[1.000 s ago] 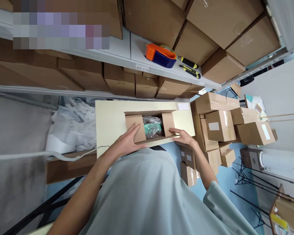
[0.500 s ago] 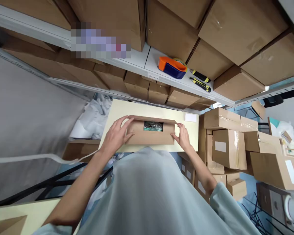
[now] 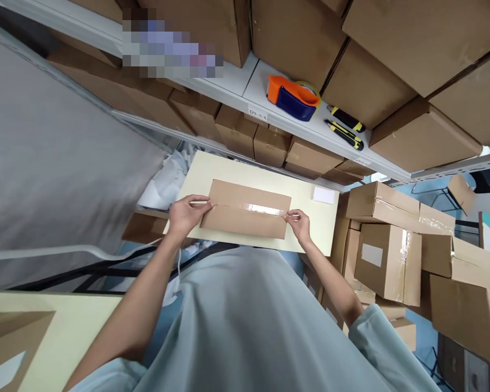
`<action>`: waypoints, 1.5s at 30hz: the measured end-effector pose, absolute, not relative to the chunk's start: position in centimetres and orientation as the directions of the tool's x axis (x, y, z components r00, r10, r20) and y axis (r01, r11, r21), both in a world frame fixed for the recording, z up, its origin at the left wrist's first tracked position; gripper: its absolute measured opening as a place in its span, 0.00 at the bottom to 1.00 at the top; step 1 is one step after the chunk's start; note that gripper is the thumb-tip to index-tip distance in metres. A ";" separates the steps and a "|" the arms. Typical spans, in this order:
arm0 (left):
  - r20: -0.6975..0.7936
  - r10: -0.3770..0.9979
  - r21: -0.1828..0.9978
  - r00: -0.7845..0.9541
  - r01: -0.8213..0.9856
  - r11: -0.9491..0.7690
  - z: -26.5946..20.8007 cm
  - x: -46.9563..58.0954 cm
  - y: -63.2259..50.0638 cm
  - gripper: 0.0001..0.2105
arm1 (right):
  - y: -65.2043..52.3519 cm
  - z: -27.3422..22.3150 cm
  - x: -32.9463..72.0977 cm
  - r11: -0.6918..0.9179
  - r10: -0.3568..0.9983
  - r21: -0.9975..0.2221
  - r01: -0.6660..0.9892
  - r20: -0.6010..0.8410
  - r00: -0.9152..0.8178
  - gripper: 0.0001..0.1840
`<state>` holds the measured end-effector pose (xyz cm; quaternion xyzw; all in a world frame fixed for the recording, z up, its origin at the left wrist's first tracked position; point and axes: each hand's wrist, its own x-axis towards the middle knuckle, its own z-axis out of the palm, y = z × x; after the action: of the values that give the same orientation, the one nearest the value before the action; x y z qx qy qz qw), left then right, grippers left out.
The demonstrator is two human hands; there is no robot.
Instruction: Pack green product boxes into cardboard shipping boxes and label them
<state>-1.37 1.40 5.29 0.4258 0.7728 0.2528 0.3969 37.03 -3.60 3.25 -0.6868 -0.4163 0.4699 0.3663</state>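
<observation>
A long cardboard box [image 3: 245, 222] lies on the cream tabletop in front of me, its two long top flaps folded down and meeting along a middle seam. A shiny clear strip [image 3: 265, 209], which looks like tape, runs along the right part of that seam. My left hand [image 3: 188, 213] pinches the left end of the box at the seam. At the right end, my right hand [image 3: 299, 223] has thumb and fingers closed on the edge near the seam. The box's contents are hidden.
A small white block [image 3: 323, 195] sits at the table's [image 3: 316, 228] right. On the shelf above lie an orange and blue tape dispenser [image 3: 294, 98] and two utility knives [image 3: 345, 128]. Stacked cartons [image 3: 387, 261] stand at the right; crumpled white material [image 3: 161, 182] lies at the left.
Both flaps have come down, covering the green, plastic-wrapped contents seen before through the gap. My hands have moved to the ends of the seam, and the view has shifted slightly.
</observation>
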 end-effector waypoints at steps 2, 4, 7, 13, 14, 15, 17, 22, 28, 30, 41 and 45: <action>-0.469 0.834 0.713 -0.292 0.432 0.552 5.2 -2.0 2.2 0.18 | -3.3 3.3 37.0 -0.455 0.883 -0.872 0.179 -0.415 0.220 0.24; -0.491 0.834 0.697 -0.253 0.461 0.550 5.2 -2.4 3.0 0.19 | -2.9 3.6 36.9 -0.497 0.863 -0.843 0.205 -0.454 0.222 0.23; -0.477 0.856 0.654 -0.197 0.571 0.496 5.3 -2.7 3.7 0.18 | -2.2 4.5 37.0 -0.533 0.846 -0.767 0.359 -0.481 0.230 0.17; -0.435 0.892 0.590 -0.122 0.709 0.385 5.3 -2.3 4.2 0.14 | -0.9 6.4 36.7 -0.515 0.840 -0.595 0.617 -0.495 0.225 0.09; -0.425 0.898 0.585 -0.114 0.723 0.368 5.3 -2.3 4.2 0.13 | -0.8 6.6 36.5 -0.520 0.837 -0.582 0.625 -0.495 0.234 0.08; -0.416 0.904 0.583 -0.103 0.733 0.351 5.3 -2.3 4.2 0.12 | -0.8 6.9 36.4 -0.523 0.835 -0.573 0.631 -0.494 0.244 0.08; -0.415 0.907 0.586 -0.075 0.740 0.330 5.4 -2.3 4.2 0.11 | -0.7 7.3 36.0 -0.525 0.833 -0.552 0.648 -0.488 0.259 0.09; -0.469 0.883 0.604 -0.031 0.719 0.346 5.9 -2.8 4.5 0.12 | -1.0 9.0 35.0 -0.501 0.849 -0.514 0.696 -0.448 0.281 0.10; -0.281 0.959 0.611 0.027 0.776 0.157 6.9 -3.1 5.0 0.13 | -1.4 11.7 33.5 -0.399 0.909 -0.489 0.776 -0.320 0.266 0.08; -0.162 0.986 0.613 0.031 0.786 0.076 7.4 -2.6 5.8 0.17 | -0.7 12.8 33.8 -0.360 0.925 -0.467 0.808 -0.288 0.245 0.10; 0.318 0.943 0.793 0.098 0.518 -0.321 20.6 10.5 20.2 0.16 | 16.9 26.7 37.6 0.142 0.985 -0.384 0.912 0.144 -0.093 0.12; 0.321 0.946 0.858 0.055 0.406 -0.315 24.7 14.2 23.9 0.17 | 24.6 29.7 35.3 0.230 0.967 -0.271 0.934 0.167 -0.190 0.19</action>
<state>14.16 23.93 24.67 0.6654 0.5080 0.4632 0.2910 35.34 24.64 29.71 -0.6179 -0.7695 0.0543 0.1520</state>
